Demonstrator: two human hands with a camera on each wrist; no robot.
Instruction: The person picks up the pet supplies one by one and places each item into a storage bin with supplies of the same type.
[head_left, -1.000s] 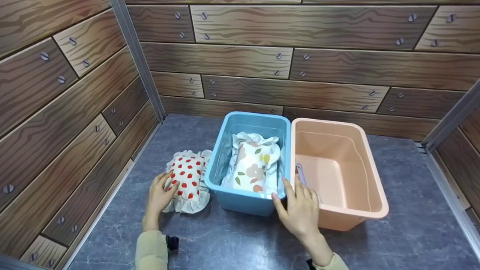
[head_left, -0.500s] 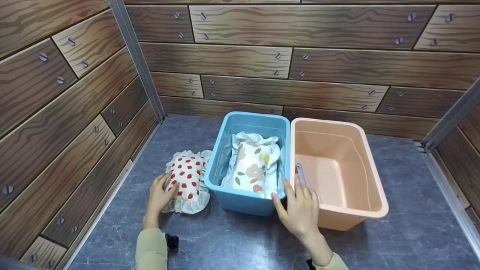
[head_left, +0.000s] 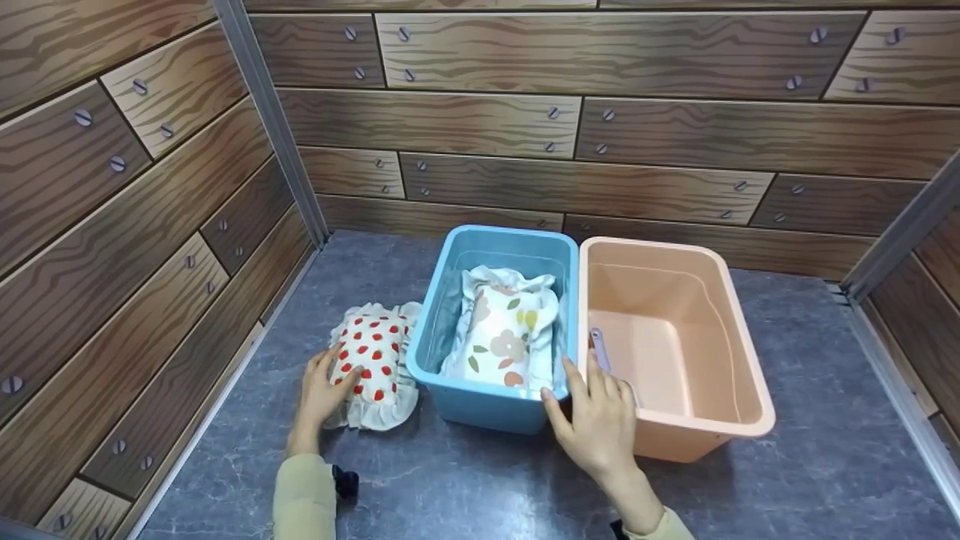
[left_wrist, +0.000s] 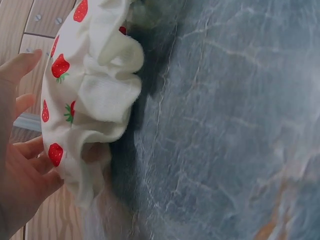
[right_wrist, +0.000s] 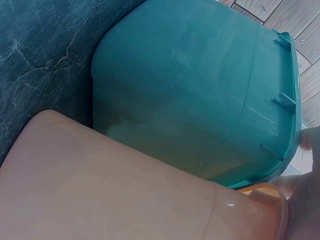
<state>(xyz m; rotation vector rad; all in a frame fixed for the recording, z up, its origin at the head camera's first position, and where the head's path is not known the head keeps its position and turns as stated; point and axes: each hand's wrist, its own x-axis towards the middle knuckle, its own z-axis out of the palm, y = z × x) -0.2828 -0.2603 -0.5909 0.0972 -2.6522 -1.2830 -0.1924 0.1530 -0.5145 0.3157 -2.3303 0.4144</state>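
Note:
A small strawberry-print pillow [head_left: 371, 356] with a white ruffled border lies flat on the floor, left of a blue bin [head_left: 487, 405]. At the pillow's left edge, my left hand [head_left: 322, 386] touches it with fingers and thumb spread apart. In the left wrist view, the fingers [left_wrist: 32, 155] meet the side of the pillow [left_wrist: 92, 85]. My right hand [head_left: 604, 420] rests over the near corners where the blue bin meets a peach bin [head_left: 679, 442], fingers extended across the rims. Inside the blue bin sits a flower-print pillow [head_left: 502, 337] with a ruffled white border.
Within the peach bin, a purple handle [head_left: 600, 349] leans by the left wall, partly hidden by my right hand. The two bins stand side by side on a dark marbled floor [head_left: 450, 487]. Wood-patterned walls [head_left: 487, 120] enclose the back and sides.

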